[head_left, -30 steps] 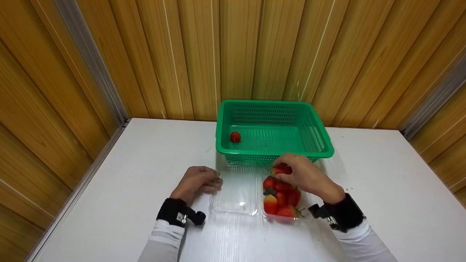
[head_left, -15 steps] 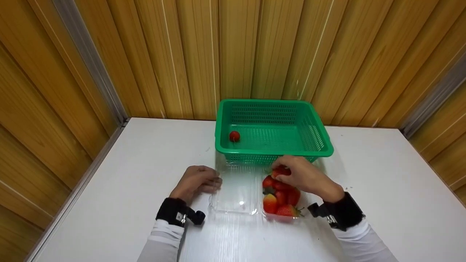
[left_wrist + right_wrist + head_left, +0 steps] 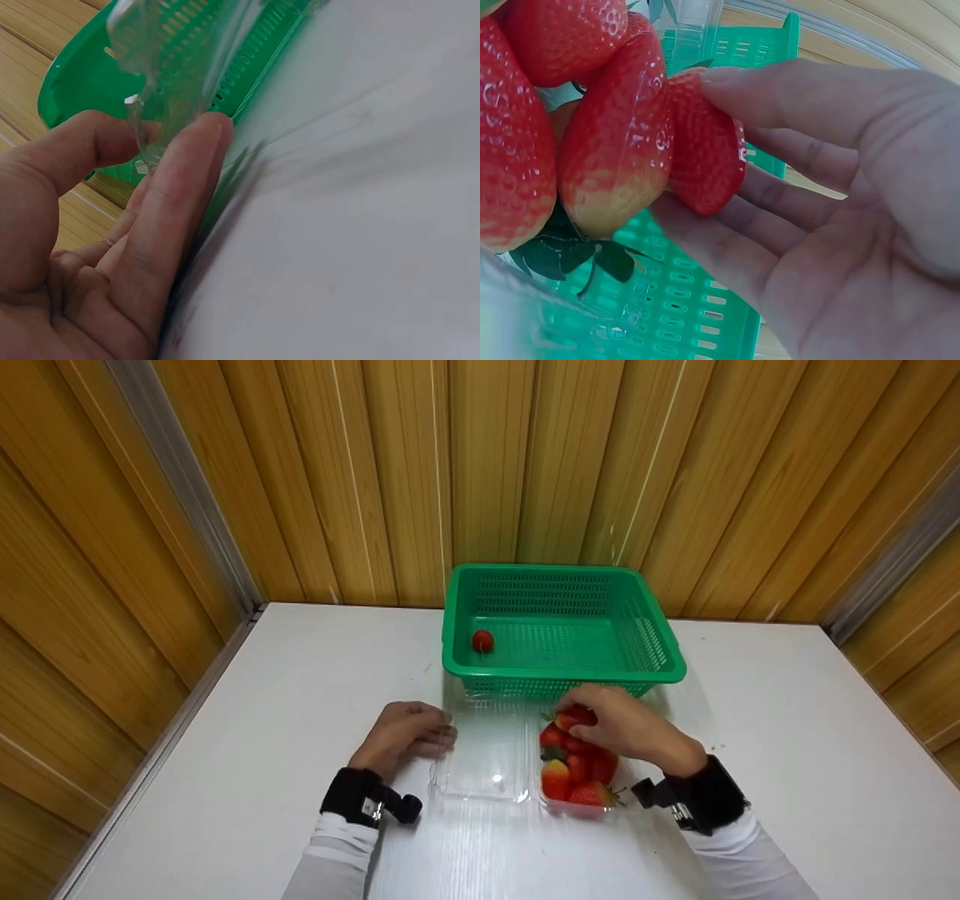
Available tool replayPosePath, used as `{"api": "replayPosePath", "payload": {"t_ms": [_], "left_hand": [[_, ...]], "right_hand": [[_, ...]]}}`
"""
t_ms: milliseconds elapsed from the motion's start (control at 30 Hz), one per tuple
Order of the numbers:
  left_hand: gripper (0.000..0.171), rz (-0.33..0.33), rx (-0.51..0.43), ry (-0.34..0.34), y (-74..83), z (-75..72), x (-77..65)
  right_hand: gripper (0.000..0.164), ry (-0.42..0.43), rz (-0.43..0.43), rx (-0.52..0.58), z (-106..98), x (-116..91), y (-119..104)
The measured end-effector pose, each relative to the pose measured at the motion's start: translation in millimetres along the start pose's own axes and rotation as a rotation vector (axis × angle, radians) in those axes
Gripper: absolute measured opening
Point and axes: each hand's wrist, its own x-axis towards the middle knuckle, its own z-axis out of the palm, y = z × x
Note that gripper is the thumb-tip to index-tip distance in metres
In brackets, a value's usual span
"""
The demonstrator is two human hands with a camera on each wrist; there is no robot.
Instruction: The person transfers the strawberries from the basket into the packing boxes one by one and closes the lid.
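My right hand [image 3: 626,729] grips a strawberry [image 3: 705,142] between thumb and fingers, at the far end of the clear plastic box [image 3: 577,810]. Several other strawberries [image 3: 577,765] fill that box; in the right wrist view two large ones [image 3: 619,135] lie close against the held one. The box's transparent lid [image 3: 491,757] lies folded out to the left. My left hand [image 3: 405,735] pinches the lid's left edge [image 3: 139,112] between thumb and finger, as the left wrist view shows.
A green plastic basket [image 3: 562,675] stands just behind the box. One small round red fruit [image 3: 482,641] lies inside it, on the left. The white table [image 3: 315,660] meets corrugated wood-look walls [image 3: 487,472] at the back.
My right hand has lowered the strawberry slightly toward the near side, down among the others at the box's far end. My left hand stays at the lid's edge.
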Motion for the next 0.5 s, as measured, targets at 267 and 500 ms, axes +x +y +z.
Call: {"api": "replayPosePath", "payload": {"t_ms": [267, 500], "left_hand": [[0.023, -0.002, -0.021, -0.005, 0.1, 0.5, -0.7], [0.022, -0.005, -0.036, -0.008, 0.3, 1.2, -0.9]], "right_hand": [[0.029, -0.006, 0.003, 0.002, 0.3, 0.0, -0.7], [0.028, 0.005, -0.001, -0.004, 0.1, 0.3, -0.1]]}}
